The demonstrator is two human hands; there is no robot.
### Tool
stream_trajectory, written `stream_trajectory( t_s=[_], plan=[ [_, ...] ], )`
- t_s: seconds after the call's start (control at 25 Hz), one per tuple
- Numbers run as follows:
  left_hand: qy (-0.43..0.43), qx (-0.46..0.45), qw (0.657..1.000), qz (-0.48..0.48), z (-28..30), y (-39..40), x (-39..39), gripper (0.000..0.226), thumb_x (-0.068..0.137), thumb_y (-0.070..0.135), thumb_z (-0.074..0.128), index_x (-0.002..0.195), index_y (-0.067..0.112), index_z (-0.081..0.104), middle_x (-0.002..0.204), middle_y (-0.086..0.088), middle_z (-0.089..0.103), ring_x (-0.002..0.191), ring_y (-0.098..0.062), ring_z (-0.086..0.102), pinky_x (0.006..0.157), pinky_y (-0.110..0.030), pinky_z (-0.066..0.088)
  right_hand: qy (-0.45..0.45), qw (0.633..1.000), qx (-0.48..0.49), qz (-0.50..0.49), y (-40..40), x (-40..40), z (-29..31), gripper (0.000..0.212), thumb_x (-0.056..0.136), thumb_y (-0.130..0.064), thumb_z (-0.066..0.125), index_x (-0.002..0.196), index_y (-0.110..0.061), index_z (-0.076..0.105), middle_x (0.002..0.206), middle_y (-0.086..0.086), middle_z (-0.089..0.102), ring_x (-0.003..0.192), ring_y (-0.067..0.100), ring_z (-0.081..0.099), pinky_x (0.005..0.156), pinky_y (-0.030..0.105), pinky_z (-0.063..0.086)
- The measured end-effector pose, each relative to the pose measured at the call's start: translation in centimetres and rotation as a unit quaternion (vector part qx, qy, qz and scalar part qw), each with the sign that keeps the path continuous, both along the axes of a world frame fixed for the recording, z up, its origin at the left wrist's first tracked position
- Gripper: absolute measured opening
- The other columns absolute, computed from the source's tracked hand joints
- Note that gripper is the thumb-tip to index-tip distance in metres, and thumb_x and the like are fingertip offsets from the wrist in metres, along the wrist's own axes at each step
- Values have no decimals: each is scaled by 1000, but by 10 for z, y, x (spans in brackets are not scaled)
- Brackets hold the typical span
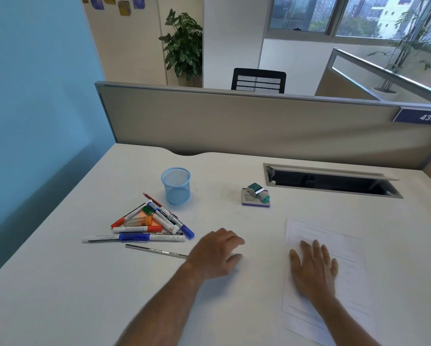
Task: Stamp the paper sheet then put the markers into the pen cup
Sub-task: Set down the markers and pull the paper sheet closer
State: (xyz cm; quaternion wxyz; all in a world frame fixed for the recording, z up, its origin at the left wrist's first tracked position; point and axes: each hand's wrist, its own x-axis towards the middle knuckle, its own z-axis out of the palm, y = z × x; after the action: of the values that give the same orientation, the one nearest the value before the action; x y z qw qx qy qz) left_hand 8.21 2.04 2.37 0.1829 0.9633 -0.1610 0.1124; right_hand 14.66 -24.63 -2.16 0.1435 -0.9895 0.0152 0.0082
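A printed paper sheet [344, 248] lies at the right of the white desk, with my right hand [313, 268] flat on it, fingers spread. My left hand [215, 253] rests palm down on the bare desk beside the sheet, fingers loosely curled and holding nothing. A teal stamp [259, 192] lies on its ink pad [255, 202] further back, beyond both hands. The blue mesh pen cup [176, 186] stands upright and looks empty. A heap of several markers [149, 221] lies in front of the cup, left of my left hand.
A grey pencil [157, 251] lies just left of my left wrist, and a red pencil [152, 199] sticks out of the heap. An open cable slot [332, 182] cuts into the desk at the back right. A beige partition [259, 121] bounds the far edge.
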Motion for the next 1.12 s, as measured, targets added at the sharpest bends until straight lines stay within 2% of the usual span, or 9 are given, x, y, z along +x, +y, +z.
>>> stream_trajectory(
  t_s=[0.2,0.32,0.48,0.6,0.84,0.96,1.12],
  plan=[
    [89,-11,996,3,-17,-51,8,63,86,47,61,139,17,46,143,-3,49,130,-23,42,106,-38,37,-12,998,18,53,32,-13,-2,48,96,-32,42,145,-30,39,158,8,25,145,32,16,117,45,12],
    [126,30,991,28,-32,-51,7,79,88,61,50,150,19,27,159,-3,27,145,-23,22,118,-40,20,-2,996,13,92,49,-19,-3,52,94,-36,43,146,-29,36,159,5,22,146,28,14,118,43,10],
    [142,104,983,46,-47,-31,1,92,84,79,24,154,21,10,164,0,5,150,-21,1,121,-47,4,-4,992,39,118,65,-26,-5,58,91,-45,47,144,-23,39,159,2,24,146,23,14,118,40,10],
    [138,123,981,51,-52,-19,-3,100,79,85,13,155,20,10,164,-1,1,150,-20,-4,121,-45,-3,-3,987,50,151,72,-28,-6,61,90,-48,49,144,-22,39,158,2,26,146,23,16,118,40,12],
    [136,141,979,50,-54,-1,-8,101,81,84,16,155,16,8,164,-5,0,150,-19,-5,120,-39,-7,-44,985,67,154,45,-9,2,58,86,-41,63,136,-15,50,149,6,43,139,26,34,114,42,23],
    [128,138,980,61,-53,7,-10,100,82,83,18,155,15,11,164,-5,2,150,-19,-3,120,-38,-9,-54,987,25,149,22,1,4,58,82,-40,68,131,-13,55,144,9,50,135,28,40,115,45,22],
    [119,120,983,69,-55,9,-13,99,83,82,20,155,15,13,164,-4,3,150,-18,-3,118,-36,-14,-39,985,11,169,5,3,1,60,83,-46,65,133,-14,55,147,6,46,138,25,38,118,46,16]
  ],
)
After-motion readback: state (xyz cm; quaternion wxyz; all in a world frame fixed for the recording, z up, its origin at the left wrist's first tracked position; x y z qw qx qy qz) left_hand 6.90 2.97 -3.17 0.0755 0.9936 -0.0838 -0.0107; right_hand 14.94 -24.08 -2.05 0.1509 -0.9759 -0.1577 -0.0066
